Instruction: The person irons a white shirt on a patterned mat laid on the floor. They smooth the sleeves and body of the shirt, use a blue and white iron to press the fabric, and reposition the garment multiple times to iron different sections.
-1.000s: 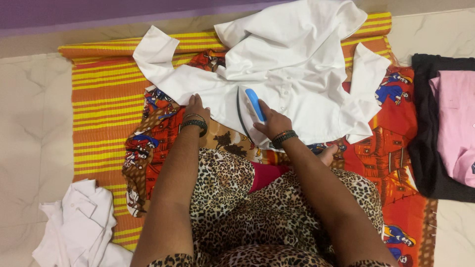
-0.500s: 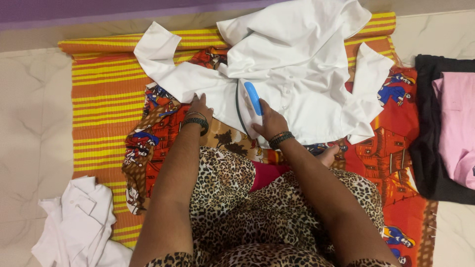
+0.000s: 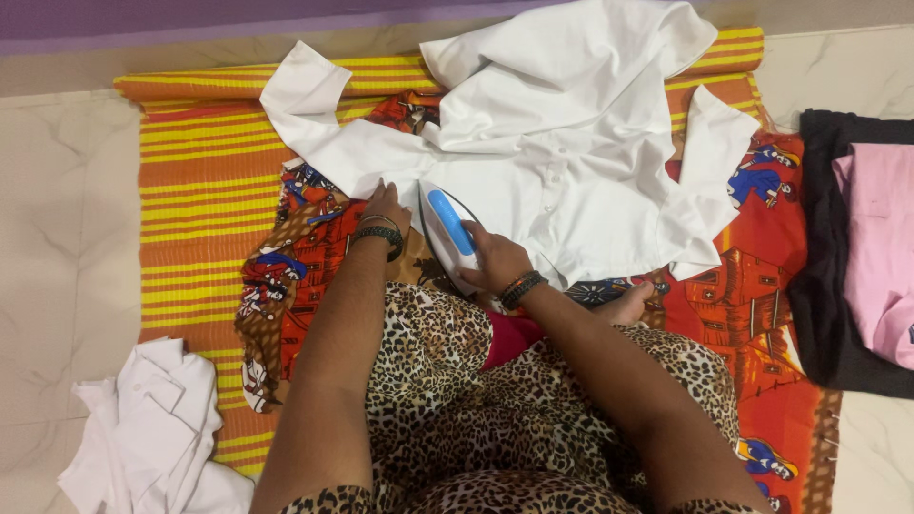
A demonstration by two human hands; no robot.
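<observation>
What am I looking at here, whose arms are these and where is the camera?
The camera sits on a person's head and looks down, so both arms are that person's own. The right hand grips the blue handle of a white iron, which rests on the near edge of a white shirt. The left hand lies flat on the shirt beside the iron. The shirt is spread over a patterned red cloth on an orange and yellow striped mat on a pale tiled floor. A crumpled white garment lies at lower left. A pink garment on dark clothes lies at right.
</observation>
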